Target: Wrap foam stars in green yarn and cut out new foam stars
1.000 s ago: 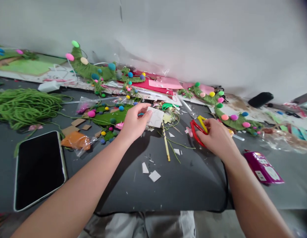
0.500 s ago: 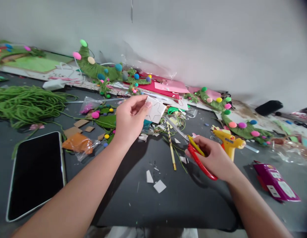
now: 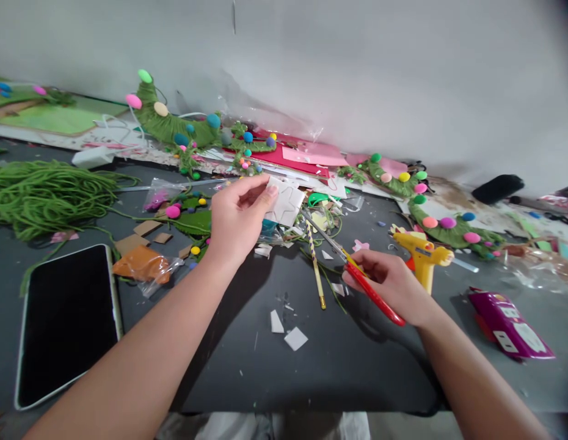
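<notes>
Pinched between thumb and fingers of my left hand (image 3: 240, 214) is a small white piece of foam or card (image 3: 287, 205) with a star outline drawn on it. My right hand (image 3: 391, 284) grips red-and-yellow-handled scissors (image 3: 371, 292). Their blades point up and left, the tips close to the lower right edge of the white piece; I cannot tell whether they touch it. Below the blades lies a patterned pencil (image 3: 317, 269). White offcuts (image 3: 295, 338) are scattered on the dark table (image 3: 265, 385). Just beyond my right hand stands a yellow glue gun (image 3: 424, 253).
A tablet or large phone (image 3: 68, 324) lies at left, with green yarn (image 3: 46, 195) behind it. An orange packet (image 3: 144, 267) sits nearby. Green yarn-wrapped curves with pompoms (image 3: 174, 125) line the wall. A purple packet (image 3: 510, 324) is at far right.
The scissors' handles have come together and the blades look closer to each other. My left hand still holds the white piece, nearly unmoved. The view has shifted slightly.
</notes>
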`<state>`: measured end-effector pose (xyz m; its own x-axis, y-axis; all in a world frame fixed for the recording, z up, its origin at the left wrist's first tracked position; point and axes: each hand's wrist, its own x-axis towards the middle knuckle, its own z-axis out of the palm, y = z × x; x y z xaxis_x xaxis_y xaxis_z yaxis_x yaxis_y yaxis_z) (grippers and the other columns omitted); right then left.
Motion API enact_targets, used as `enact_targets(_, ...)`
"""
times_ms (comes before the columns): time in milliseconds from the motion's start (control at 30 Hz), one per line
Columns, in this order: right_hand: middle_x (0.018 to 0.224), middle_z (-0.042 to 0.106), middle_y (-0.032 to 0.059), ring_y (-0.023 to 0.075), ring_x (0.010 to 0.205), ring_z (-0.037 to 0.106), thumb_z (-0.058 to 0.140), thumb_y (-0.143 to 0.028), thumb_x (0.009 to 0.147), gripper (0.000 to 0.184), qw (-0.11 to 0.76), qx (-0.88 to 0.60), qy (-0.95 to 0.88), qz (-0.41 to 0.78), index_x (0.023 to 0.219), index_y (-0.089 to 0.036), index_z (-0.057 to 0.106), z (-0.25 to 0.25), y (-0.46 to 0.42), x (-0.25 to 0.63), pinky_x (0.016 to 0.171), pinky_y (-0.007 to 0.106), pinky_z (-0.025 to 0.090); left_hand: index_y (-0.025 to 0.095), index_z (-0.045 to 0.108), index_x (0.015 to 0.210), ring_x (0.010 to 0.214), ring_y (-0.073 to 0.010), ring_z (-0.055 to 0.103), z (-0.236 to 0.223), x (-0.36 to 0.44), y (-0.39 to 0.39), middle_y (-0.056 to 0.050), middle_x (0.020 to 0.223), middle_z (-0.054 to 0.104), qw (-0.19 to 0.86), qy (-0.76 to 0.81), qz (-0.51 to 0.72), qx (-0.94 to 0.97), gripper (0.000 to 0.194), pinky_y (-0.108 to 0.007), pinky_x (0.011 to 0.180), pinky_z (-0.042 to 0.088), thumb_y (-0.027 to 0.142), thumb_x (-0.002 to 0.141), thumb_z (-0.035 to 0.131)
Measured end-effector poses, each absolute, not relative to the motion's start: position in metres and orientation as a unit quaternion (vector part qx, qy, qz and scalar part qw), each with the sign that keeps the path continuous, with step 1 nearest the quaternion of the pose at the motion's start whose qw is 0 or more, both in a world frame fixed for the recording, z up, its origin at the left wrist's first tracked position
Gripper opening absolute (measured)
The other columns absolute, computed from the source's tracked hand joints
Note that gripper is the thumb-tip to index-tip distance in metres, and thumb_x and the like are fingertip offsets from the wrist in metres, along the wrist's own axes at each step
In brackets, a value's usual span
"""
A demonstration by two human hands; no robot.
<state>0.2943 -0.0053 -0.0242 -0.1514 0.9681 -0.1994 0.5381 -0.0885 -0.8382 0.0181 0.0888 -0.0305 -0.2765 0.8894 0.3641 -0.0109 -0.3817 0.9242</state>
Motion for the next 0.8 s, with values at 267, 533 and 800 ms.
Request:
enact_targets(267,0.071,0.055,-0.0035,0.0121,0.066,0.043,0.09,-0.055,0.079,0.042,0.236,-0.617,-0.629,0.41,0.084,-0.018,0.07,-0.0225,-0.006,0.2901,0.06,0.027,0.034,0.021,0.087,0.108,0.089,-0.0194,0.077,-0.0348,0.0202,0.0861,-0.005,0.1,0.085,0.336,0.437,0.656,0.515,0.029,-0.028,0.076,0.063,0.033,0.082,0.09)
enact_targets(533,0.065,0.053,-0.0054,0.0108,0.058,0.045,0.087,-0.052,0.083,0.037,0.237,-0.61,-0.626,0.425,0.083,-0.02,0.067,-0.0215,-0.0077,0.2885,0.056,0.026,0.035,0.022,0.087,0.109,0.09,-0.0196,0.078,-0.0375,0.0201,0.0884,-0.006,0.103,0.085,0.347,0.433,0.656,0.511,0.031,-0.029,0.079,0.064,0.034,0.081,0.091)
enact_targets(800,0.064,0.051,-0.005,0.0112,0.06,0.043,0.087,-0.058,0.082,0.044,0.229,-0.625,-0.631,0.397,0.078,-0.02,0.064,-0.0224,-0.0093,0.2862,0.057,0.026,0.033,0.022,0.087,0.11,0.091,-0.0209,0.078,-0.0364,0.0187,0.0871,-0.004,0.099,0.084,0.371,0.438,0.641,0.509,0.032,-0.031,0.08,0.067,0.033,0.08,0.091)
